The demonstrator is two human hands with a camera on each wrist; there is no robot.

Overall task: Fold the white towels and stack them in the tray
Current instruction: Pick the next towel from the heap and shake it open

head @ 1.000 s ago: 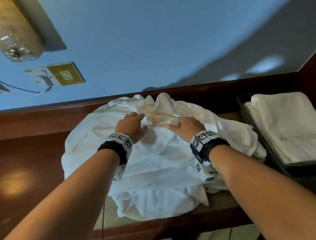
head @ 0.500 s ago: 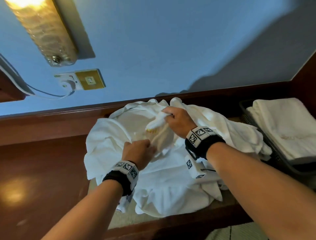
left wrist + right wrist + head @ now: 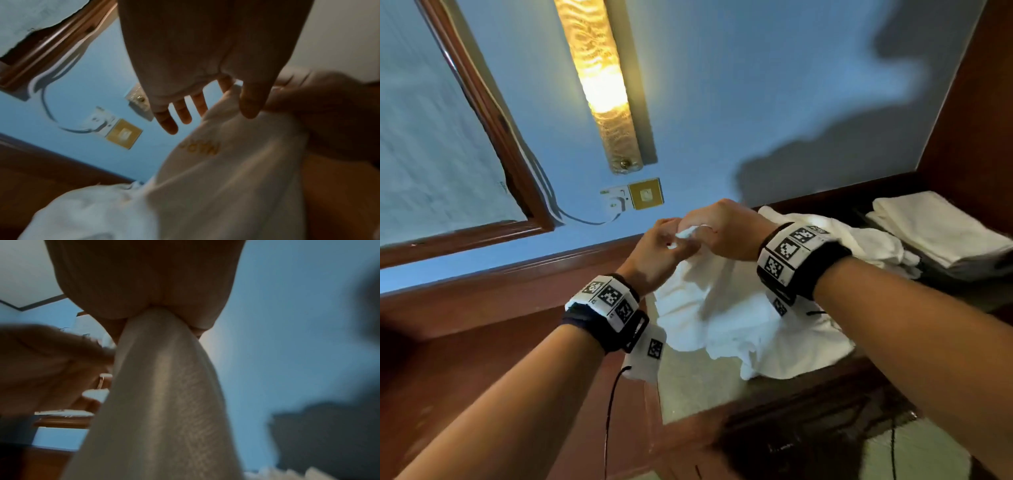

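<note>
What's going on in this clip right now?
A person is lifting one white towel up off a rumpled pile of towels on the wooden counter. The right hand grips its bunched top edge, and the left hand pinches the same edge beside it. Folded towels already lie in the tray at the right; this one is not yet folded.

Two hands are in view, the left hand (image 3: 657, 253) and the right hand (image 3: 726, 229). There is one loose white towel (image 3: 739, 308), one stack of folded towels (image 3: 935, 229), one wall lamp (image 3: 599, 82) and one gold switch plate (image 3: 646, 194).
</note>
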